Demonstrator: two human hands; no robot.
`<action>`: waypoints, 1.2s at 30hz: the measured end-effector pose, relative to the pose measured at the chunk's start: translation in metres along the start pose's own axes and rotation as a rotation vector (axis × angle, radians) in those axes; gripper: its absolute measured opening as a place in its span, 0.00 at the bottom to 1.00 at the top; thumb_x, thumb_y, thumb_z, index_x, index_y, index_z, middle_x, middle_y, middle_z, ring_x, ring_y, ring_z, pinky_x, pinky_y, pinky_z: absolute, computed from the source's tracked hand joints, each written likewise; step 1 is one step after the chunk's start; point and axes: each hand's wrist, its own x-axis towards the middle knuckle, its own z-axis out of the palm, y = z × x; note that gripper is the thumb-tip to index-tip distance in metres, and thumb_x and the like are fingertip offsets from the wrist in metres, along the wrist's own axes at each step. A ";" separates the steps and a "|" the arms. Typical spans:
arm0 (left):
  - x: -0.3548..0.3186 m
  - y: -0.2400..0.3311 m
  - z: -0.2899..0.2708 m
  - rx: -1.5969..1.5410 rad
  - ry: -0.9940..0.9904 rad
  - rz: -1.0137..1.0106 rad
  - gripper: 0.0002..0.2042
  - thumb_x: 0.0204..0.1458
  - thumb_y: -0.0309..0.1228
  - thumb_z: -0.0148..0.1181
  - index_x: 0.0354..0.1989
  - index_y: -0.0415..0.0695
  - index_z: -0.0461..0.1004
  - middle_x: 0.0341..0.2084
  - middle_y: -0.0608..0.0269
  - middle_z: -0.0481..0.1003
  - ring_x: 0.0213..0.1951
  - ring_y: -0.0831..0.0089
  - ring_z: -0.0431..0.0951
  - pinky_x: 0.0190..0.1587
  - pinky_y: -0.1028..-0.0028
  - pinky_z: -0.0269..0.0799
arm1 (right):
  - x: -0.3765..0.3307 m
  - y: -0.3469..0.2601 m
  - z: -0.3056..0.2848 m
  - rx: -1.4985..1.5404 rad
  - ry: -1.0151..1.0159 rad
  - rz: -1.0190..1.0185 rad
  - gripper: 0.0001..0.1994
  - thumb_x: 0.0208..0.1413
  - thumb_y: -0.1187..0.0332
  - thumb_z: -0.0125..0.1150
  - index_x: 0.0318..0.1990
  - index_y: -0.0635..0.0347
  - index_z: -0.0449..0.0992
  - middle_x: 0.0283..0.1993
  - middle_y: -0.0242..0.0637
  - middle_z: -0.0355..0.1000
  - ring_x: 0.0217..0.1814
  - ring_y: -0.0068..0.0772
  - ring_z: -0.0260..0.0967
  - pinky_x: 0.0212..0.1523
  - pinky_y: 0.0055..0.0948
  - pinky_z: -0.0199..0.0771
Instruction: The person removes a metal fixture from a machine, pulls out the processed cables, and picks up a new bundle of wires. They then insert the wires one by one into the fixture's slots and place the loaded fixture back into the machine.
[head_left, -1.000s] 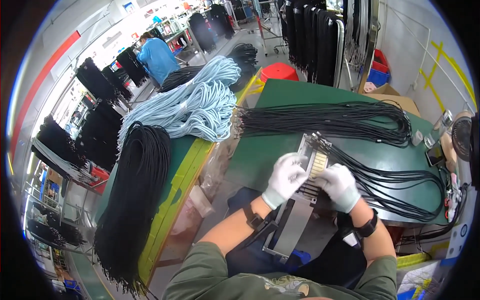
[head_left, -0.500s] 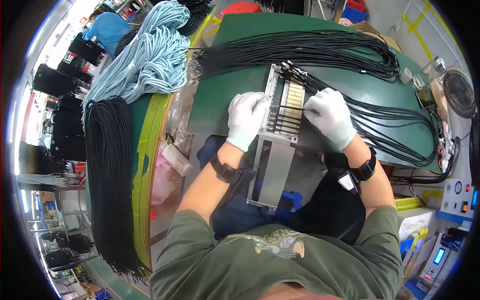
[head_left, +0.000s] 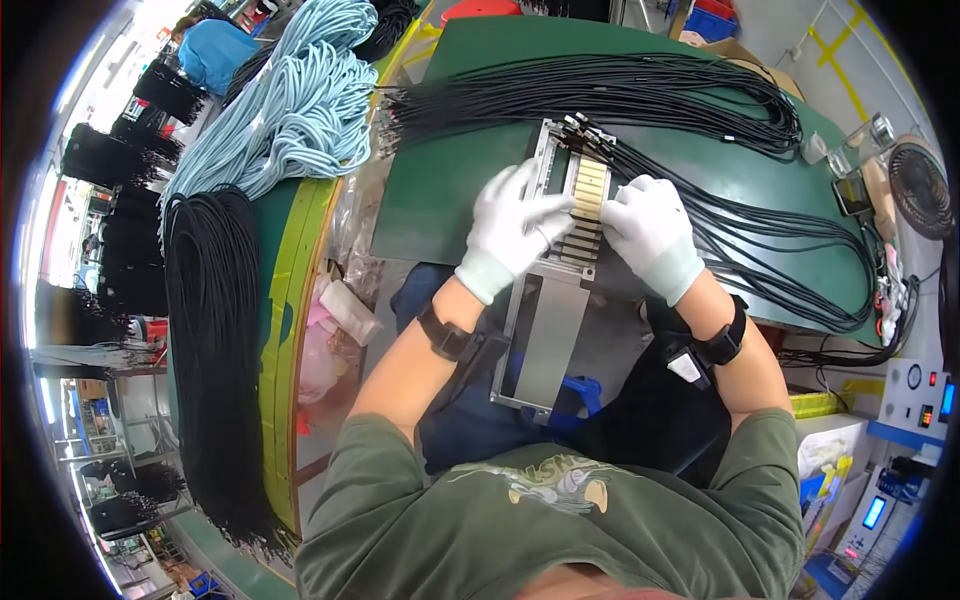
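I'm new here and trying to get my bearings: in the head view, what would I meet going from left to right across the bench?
Hanging black cable bundle → pale blue cable coils → left hand → slotted metal fixture → right hand → small fan.

both white-gloved hands, left hand (head_left: 512,228) and right hand (head_left: 650,232), pressed on a long grey metal jig (head_left: 560,270), with black cables (head_left: 760,215) fanning out beyond the right hand.

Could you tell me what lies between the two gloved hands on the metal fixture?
In the head view, a tan slotted strip on the metal fixture lies between the left hand and right hand.
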 end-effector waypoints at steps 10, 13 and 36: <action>0.000 -0.003 0.011 0.218 -0.101 0.128 0.14 0.49 0.46 0.67 0.44 0.63 0.86 0.60 0.45 0.69 0.62 0.44 0.66 0.66 0.50 0.56 | 0.015 0.050 0.018 -0.188 0.033 0.314 0.06 0.47 0.65 0.68 0.30 0.52 0.76 0.31 0.33 0.73 0.42 0.42 0.70 0.44 0.40 0.69; -0.001 -0.009 0.009 0.070 -0.067 0.133 0.12 0.50 0.45 0.67 0.40 0.56 0.85 0.56 0.47 0.74 0.60 0.47 0.68 0.65 0.52 0.59 | 0.011 0.051 0.017 -0.085 0.109 0.248 0.06 0.47 0.66 0.68 0.33 0.53 0.78 0.33 0.34 0.74 0.42 0.43 0.71 0.45 0.40 0.69; 0.003 -0.019 -0.008 -0.030 0.143 -0.157 0.05 0.51 0.30 0.66 0.32 0.42 0.81 0.41 0.56 0.81 0.50 0.58 0.76 0.55 0.64 0.69 | 0.008 0.018 -0.012 0.346 -0.146 0.266 0.07 0.54 0.63 0.63 0.33 0.54 0.82 0.27 0.42 0.75 0.36 0.48 0.74 0.40 0.43 0.74</action>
